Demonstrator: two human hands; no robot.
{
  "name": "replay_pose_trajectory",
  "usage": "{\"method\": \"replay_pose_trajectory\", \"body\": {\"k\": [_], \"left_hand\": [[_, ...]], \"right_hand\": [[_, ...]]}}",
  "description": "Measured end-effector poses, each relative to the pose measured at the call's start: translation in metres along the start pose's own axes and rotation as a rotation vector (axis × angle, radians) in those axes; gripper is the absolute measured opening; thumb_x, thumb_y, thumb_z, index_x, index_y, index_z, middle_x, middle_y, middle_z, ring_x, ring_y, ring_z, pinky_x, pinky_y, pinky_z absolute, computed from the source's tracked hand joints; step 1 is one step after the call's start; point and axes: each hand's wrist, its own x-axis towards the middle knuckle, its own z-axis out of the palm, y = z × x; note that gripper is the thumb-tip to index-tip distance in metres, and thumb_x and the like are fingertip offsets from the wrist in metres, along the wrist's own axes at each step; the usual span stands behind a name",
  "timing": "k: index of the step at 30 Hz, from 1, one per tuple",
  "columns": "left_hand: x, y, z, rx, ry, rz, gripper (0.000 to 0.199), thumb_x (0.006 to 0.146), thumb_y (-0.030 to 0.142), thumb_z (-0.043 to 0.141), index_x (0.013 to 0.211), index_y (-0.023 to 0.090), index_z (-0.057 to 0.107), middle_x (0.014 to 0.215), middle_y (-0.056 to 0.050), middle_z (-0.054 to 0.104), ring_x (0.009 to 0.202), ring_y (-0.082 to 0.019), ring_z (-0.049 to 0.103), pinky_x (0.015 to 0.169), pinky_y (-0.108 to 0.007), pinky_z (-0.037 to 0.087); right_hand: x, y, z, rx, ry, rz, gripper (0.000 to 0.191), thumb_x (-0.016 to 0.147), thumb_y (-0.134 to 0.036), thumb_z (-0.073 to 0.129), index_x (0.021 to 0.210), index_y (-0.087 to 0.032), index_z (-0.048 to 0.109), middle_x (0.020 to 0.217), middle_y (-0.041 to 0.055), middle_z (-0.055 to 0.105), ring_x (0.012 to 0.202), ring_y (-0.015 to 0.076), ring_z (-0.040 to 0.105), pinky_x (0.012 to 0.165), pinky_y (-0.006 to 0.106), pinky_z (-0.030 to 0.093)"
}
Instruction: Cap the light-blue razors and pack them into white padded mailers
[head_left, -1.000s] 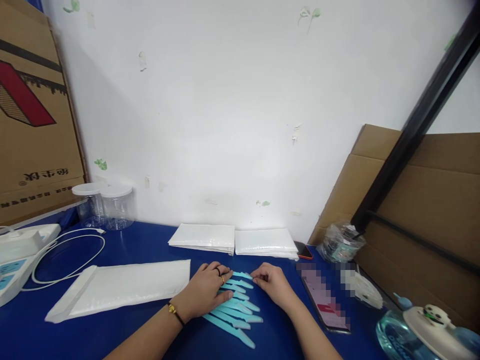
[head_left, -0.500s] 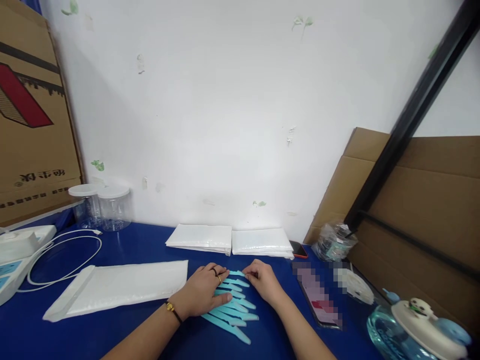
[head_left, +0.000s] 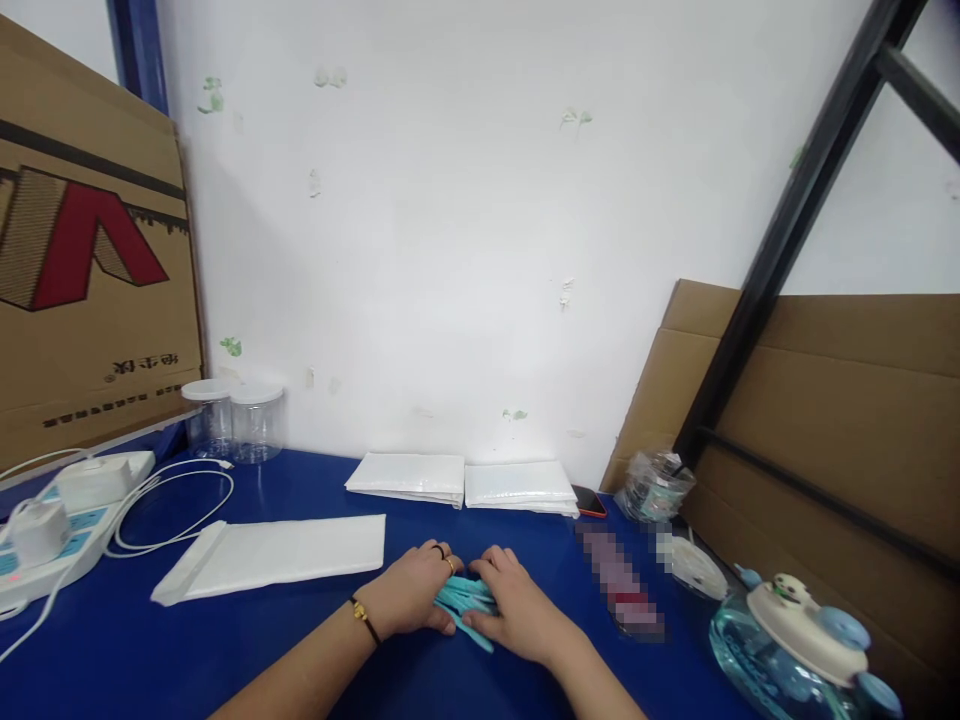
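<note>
Several turquoise eyebrow razors lie bunched together on the blue table in front of me. My left hand is closed around their left ends, with its thumb at the near side. From the right, my right hand grips the other ends, fingers at the far side and thumb at the near side. One razor sticks out of the bunch toward me. Much of the bunch is hidden by my fingers. Left of my hands a white padded bag lies flat.
Two white folded packs rest against the wall. A phone and a teal bottle are on the right. On the left are a power strip, a white cable and two clear jars.
The razors were fanned out and are now pushed into a tight bunch. My right hand has moved in from the far right ends and closed on them. The view has shifted slightly left.
</note>
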Motion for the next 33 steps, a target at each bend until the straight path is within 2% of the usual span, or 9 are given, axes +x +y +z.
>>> {"method": "replay_pose_trajectory", "body": {"k": [4,8,12,18,22,25,28,30,33], "left_hand": [[-0.018,0.022,0.009,0.079,0.054,-0.014,0.023,0.083,0.028,0.053,0.105,0.020,0.053,0.107,-0.009,0.058,0.104,-0.025,0.051,0.091,-0.039,0.042],[-0.031,0.040,0.022,0.183,0.060,-0.057,0.023,0.081,0.019,0.045,0.103,0.016,0.053,0.106,-0.012,0.058,0.100,-0.028,0.053,0.084,-0.040,0.046],[-0.037,0.053,0.026,0.200,0.042,-0.067,0.022,0.075,0.018,0.047,0.095,0.014,0.055,0.097,-0.014,0.060,0.091,-0.028,0.056,0.080,-0.040,0.048],[-0.044,0.060,0.037,0.064,0.170,-0.051,0.023,0.071,0.025,0.056,0.093,0.017,0.055,0.096,-0.010,0.062,0.091,-0.027,0.057,0.082,-0.038,0.046],[-0.040,0.063,0.042,-0.140,0.265,-0.130,0.020,0.074,0.026,0.057,0.092,0.020,0.055,0.089,-0.006,0.065,0.085,-0.026,0.061,0.076,-0.034,0.045],[-0.032,0.068,0.040,-0.287,0.374,-0.159,0.017,0.083,0.033,0.049,0.091,0.019,0.055,0.087,-0.005,0.066,0.082,-0.021,0.061,0.071,-0.029,0.045],[-0.024,0.075,0.040,-0.635,0.567,-0.137,0.028,0.087,0.042,0.044,0.090,0.016,0.055,0.087,-0.004,0.066,0.079,-0.018,0.060,0.070,-0.028,0.046],[-0.021,0.079,0.043,-0.846,0.645,-0.095,0.032,0.084,0.045,0.049,0.090,0.015,0.057,0.086,-0.005,0.066,0.078,-0.019,0.059,0.070,-0.028,0.046],[-0.019,0.081,0.053,-1.024,0.720,-0.038,0.028,0.078,0.041,0.057,0.087,0.015,0.060,0.085,-0.008,0.067,0.080,-0.021,0.059,0.072,-0.030,0.046]], "right_hand": [[-0.021,-0.020,0.020,-0.114,0.112,-0.016,0.029,0.084,-0.026,0.052,0.113,-0.025,0.051,0.110,0.0067,0.052,0.101,0.0260,0.046,0.088,0.041,0.040],[-0.033,-0.029,0.037,-0.203,0.142,0.003,0.020,0.086,-0.021,0.047,0.105,-0.020,0.054,0.105,0.0091,0.054,0.097,0.0267,0.049,0.082,0.039,0.044],[-0.041,-0.035,0.035,-0.231,0.080,-0.027,0.020,0.086,-0.016,0.043,0.102,-0.014,0.056,0.103,0.0132,0.057,0.095,0.0272,0.053,0.081,0.037,0.045],[-0.049,-0.046,0.010,-0.225,-0.077,-0.063,0.030,0.077,-0.008,0.047,0.105,-0.009,0.059,0.101,0.0164,0.063,0.091,0.0285,0.059,0.078,0.037,0.045],[-0.050,-0.061,-0.032,-0.255,-0.142,-0.063,0.030,0.077,-0.013,0.054,0.107,-0.013,0.061,0.101,0.0141,0.064,0.093,0.0274,0.060,0.080,0.035,0.045],[-0.050,-0.079,-0.076,-0.165,-0.021,-0.103,0.057,0.070,-0.034,0.070,0.122,-0.019,0.052,0.114,0.0110,0.059,0.103,0.0277,0.055,0.085,0.035,0.044],[-0.048,-0.100,-0.103,-0.090,0.249,-0.174,0.054,0.088,-0.047,0.047,0.137,-0.026,0.038,0.135,0.0080,0.046,0.126,0.0260,0.038,0.102,0.039,0.033],[-0.045,-0.111,-0.102,-0.088,0.350,-0.206,0.052,0.093,-0.048,0.035,0.141,-0.027,0.031,0.143,0.0050,0.039,0.134,0.0245,0.027,0.108,0.041,0.025],[-0.036,-0.119,-0.080,-0.135,0.255,-0.262,0.052,0.094,-0.048,0.032,0.141,-0.024,0.032,0.144,0.0043,0.038,0.137,0.0247,0.023,0.112,0.045,0.019]]}}
